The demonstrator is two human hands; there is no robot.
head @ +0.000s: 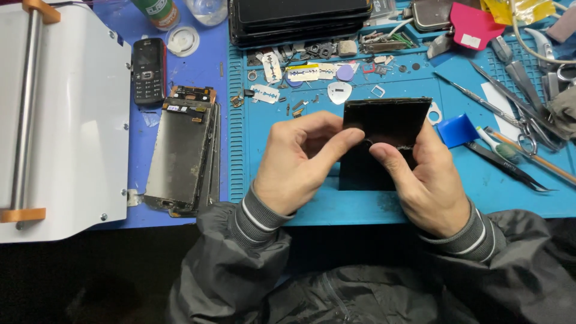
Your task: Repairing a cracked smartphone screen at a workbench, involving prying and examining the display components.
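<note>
Left hand (pixel 300 161) and right hand (pixel 423 180) both pinching a black screen panel (pixel 384 129), fingertips meeting at its middle, held tilted just above the blue mat (pixel 360 204) near the tabletop's front edge. Just right of it a blue card (pixel 456 130), then tweezers (pixel 507 167) toward the right edge. To the left, stacked phone frames (pixel 183 153); beyond them a keypad phone (pixel 148 71) and a white machine (pixel 66 114) at the left edge.
</note>
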